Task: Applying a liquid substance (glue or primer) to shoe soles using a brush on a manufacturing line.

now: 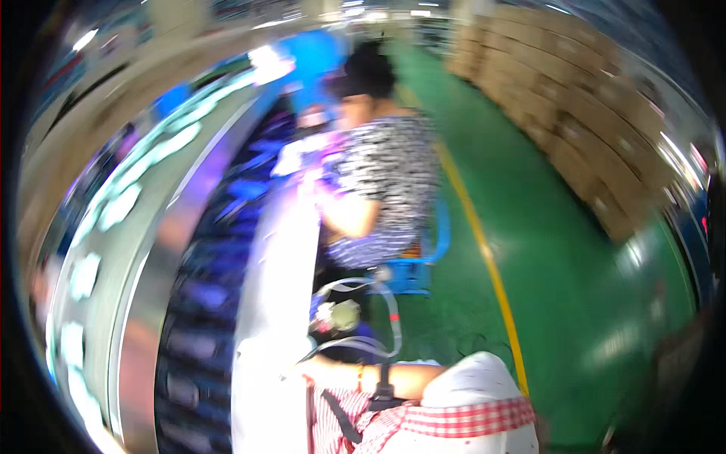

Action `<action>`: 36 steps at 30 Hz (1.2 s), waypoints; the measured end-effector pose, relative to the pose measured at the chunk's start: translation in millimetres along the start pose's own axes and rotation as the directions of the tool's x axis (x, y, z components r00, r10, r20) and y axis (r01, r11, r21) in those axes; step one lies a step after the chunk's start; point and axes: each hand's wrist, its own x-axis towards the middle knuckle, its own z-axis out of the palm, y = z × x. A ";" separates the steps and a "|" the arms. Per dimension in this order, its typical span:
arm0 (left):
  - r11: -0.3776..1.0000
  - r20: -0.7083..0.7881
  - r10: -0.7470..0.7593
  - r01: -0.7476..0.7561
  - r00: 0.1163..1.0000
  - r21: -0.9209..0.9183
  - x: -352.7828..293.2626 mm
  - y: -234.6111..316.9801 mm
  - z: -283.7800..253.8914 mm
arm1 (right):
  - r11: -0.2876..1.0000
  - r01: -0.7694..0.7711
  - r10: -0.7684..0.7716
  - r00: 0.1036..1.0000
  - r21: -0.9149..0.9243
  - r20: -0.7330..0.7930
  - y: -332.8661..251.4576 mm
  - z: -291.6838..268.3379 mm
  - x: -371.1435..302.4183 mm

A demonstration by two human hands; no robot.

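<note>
Frame blurred: one forearm (378,376) lies across the near bench edge (276,318), beside clear tubing (378,318); hands hidden, grip cannot be told.

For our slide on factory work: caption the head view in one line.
Blurred view along a white workbench: a co-worker in a black-and-white patterned top sits beside the green floor.

Motion blur smears the whole view. The co-worker (378,174) seated ahead is a soft shape, hands lost in purple glare at the white bench edge (276,303). The dark items on the conveyor (197,325) are too smeared to identify. The wearer's forearm (363,376) reaches toward the bench; its hand is blurred, the grip unreadable. The other hand is out of sight. The stacked cartons (575,129) run off the right rim.
</note>
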 end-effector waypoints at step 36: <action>0.856 -0.129 -0.514 0.498 0.848 -0.141 -41.8 -5.1 -46.3 | -0.890 0.289 -0.219 0.407 -0.353 0.887 -48.0 487.1 61.8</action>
